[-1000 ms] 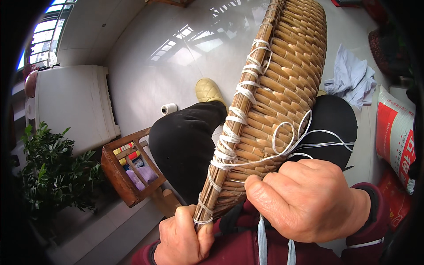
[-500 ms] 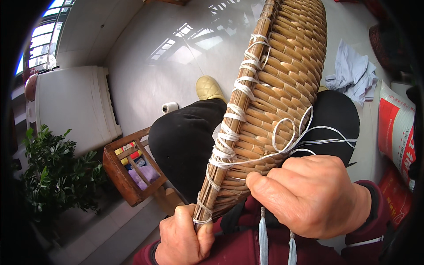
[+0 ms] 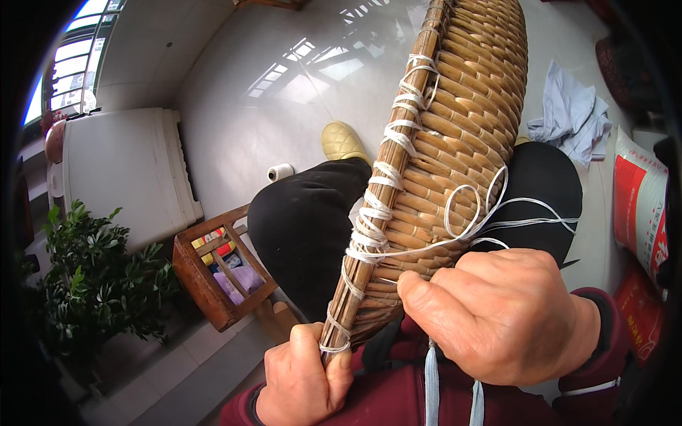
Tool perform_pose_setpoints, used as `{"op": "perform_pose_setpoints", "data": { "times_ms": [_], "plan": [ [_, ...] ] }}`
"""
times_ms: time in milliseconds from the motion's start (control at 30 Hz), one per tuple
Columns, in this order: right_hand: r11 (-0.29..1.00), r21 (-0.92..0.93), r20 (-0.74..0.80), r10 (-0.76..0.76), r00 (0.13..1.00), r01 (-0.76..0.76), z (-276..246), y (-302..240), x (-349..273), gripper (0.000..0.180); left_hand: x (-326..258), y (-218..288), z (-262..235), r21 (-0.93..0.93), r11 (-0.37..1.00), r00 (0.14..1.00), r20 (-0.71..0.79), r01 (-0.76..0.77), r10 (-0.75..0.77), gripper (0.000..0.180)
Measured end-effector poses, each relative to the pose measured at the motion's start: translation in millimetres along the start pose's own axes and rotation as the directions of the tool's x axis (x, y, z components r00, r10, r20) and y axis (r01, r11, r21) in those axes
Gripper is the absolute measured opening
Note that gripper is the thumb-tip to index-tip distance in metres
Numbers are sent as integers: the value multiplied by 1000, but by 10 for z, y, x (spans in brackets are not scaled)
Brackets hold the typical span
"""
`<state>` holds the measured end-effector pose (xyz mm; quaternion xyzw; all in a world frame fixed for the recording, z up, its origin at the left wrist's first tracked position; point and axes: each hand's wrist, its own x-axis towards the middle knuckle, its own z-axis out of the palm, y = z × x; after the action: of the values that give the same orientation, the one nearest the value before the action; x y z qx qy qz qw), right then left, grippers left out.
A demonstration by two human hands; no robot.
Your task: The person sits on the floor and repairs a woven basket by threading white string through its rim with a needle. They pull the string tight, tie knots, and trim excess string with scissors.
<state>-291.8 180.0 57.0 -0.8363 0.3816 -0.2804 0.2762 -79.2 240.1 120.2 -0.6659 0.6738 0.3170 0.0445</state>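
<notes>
Nearest the viewer, the left hand (image 3: 302, 380) has its fingers (image 3: 334, 366) wrapped tight around the lower end of the bundled bamboo-strip rim (image 3: 387, 184) of a woven tan wicker basket (image 3: 465, 135), just below the lowest turn of binding; held so, the rim is kept from twisting. Beside it, the right hand (image 3: 508, 319) lies palm-down over the basket's lower body with fingers curled closed against the weave, the thumb tip pressing by the rim. Whether it pinches the thin white cord (image 3: 490, 220) cannot be told, since the cord runs under the hand. Just beyond those fingers the cord forms slack loops over the weave and crosses to the rim, where close turns lash strips to body. The basket rests tilted across the lap on black-trousered knees (image 3: 305, 227), its rim edge facing up so the lashing is within reach. Further from the fingers, to the left, a small brown wooden crate (image 3: 213, 273) holding coloured items sits on the pale glossy floor (image 3: 249, 92); past the knee lie a yellow slipper (image 3: 342, 140) and a white thread spool (image 3: 280, 172). A crumpled pale blue cloth (image 3: 572, 117) lies far right.
</notes>
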Motion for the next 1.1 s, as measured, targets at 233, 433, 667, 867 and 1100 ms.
{"op": "perform_pose_setpoints", "data": {
  "times_ms": [233, 433, 667, 867, 1100],
  "plan": [
    [975, -221, 64, 43, 997, -28, -62, -240, 136, 15, 11, -37, -89, 46, 996, 996, -30, -81, 82, 27],
    [913, -407, 178, 38, 983, 38, -112, -409, 340, 10, 28, -83, -81, 35, 989, 990, -8, -143, 143, 37],
    [909, -403, 291, 23, 957, 101, -226, -415, 454, 13, 76, -92, -50, 95, 968, 963, -116, -233, 243, 29],
    [919, -390, 300, 66, 952, 60, -357, -421, 399, 8, 42, -84, -77, 25, 985, 985, -24, -173, 174, 26],
    [983, -181, 194, 72, 978, -37, -277, -334, 245, 21, 47, -83, -89, 7, 981, 980, -34, -195, 195, 24]
  ]
}}
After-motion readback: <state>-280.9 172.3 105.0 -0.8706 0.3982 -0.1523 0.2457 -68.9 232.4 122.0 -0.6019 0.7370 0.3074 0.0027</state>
